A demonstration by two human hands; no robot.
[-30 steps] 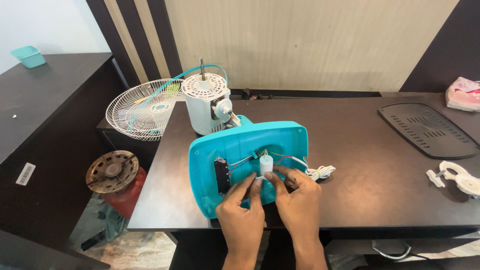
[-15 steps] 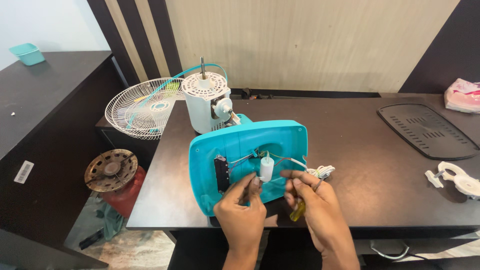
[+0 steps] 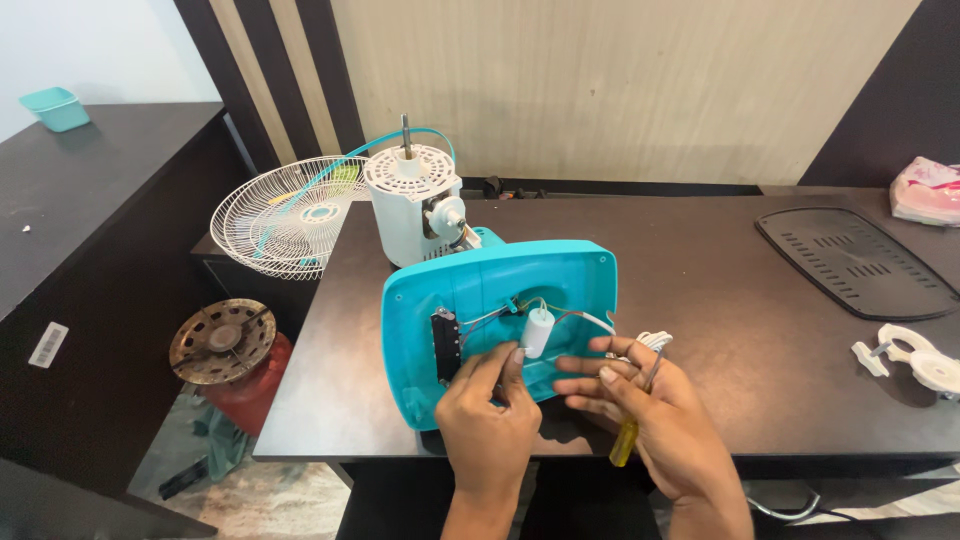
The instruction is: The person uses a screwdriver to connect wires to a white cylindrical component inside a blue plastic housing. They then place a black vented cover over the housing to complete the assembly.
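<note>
At the far left, a small teal tray (image 3: pixel 55 107) sits on a dark cabinet (image 3: pixel 100 200), and below it on the floor stands a red gas cylinder with a rusty burner top (image 3: pixel 222 345). A white wire fan guard (image 3: pixel 290 213) leans at the left edge of the dark table (image 3: pixel 720 300), just beside the white fan motor (image 3: pixel 413 205), which stands upright with its shaft pointing up.

In front of the motor lies the teal fan base (image 3: pixel 560 275), turned open side up. Inside it are a black switch block (image 3: pixel 445 343), some wires and a small white capacitor (image 3: pixel 538 331). The left hand (image 3: pixel 490 425) rests on the lower edge of the base, its fingers curled, the forefinger reaching up near the capacitor; I cannot tell if it really pinches something. The right hand (image 3: pixel 655 425) is half open and holds a yellow-handled screwdriver (image 3: pixel 632 425) loosely across its fingers, beside a white cord (image 3: pixel 652 342).

Further right lie a black vented cover (image 3: pixel 855 262), white plastic parts (image 3: pixel 910 358) and a pink-white bag (image 3: pixel 928 190).
</note>
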